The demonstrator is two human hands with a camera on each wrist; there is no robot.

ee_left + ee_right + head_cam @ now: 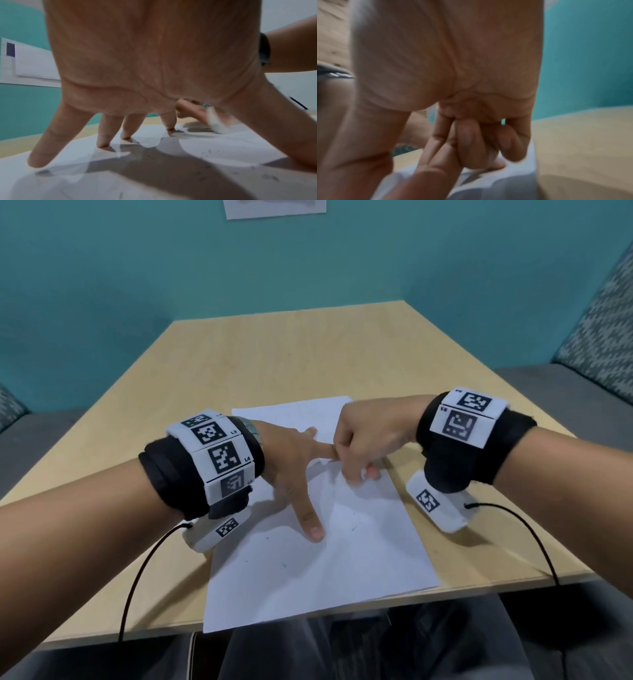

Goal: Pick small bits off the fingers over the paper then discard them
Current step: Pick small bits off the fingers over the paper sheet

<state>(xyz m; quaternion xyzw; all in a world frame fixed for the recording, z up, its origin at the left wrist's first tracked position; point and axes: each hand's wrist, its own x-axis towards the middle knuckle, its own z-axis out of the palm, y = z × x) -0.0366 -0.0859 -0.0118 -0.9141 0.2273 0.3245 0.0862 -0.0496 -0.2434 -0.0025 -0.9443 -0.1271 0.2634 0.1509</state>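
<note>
My left hand (294, 470) lies spread, palm down, on a white sheet of paper (342, 563). Its straight fingertips (102, 143) touch the sheet (171, 178) and its thumb (311, 522) points toward me. My right hand (363, 440) is curled over the tip of the left index finger (320, 449). A small white piece (363, 473) shows pinched between its thumb and a finger, and is blurred in the left wrist view (216, 121). The right wrist view shows the right hand's curled fingers (488, 146) above the paper (498, 188). Small dark specks (354, 529) lie scattered on the sheet.
The paper lies on a light wooden table (274, 354) and overhangs its near edge. Teal walls stand behind, with patterned upholstered seats (603, 337) at both sides. Black cables (527, 529) run from the wrist bands across the table edge. My lap is below the front edge.
</note>
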